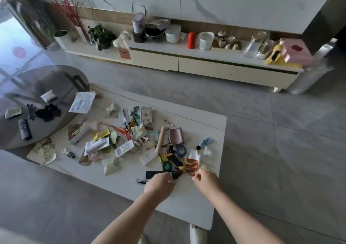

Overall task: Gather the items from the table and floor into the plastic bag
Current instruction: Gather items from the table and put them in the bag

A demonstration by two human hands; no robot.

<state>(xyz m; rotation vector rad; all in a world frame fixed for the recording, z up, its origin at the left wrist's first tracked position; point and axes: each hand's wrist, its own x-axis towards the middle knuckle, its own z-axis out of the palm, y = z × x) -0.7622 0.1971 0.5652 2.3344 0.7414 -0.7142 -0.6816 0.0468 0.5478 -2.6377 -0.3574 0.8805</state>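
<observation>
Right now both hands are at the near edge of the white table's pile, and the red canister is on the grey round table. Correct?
Not quite. The head view shows the red canister on the long sideboard, not the grey round table. Both the left hand and right hand are at the white table's pile.

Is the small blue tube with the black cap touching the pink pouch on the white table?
Apart. The head view shows bare white table between the small blue tube and the pink pouch.
</observation>
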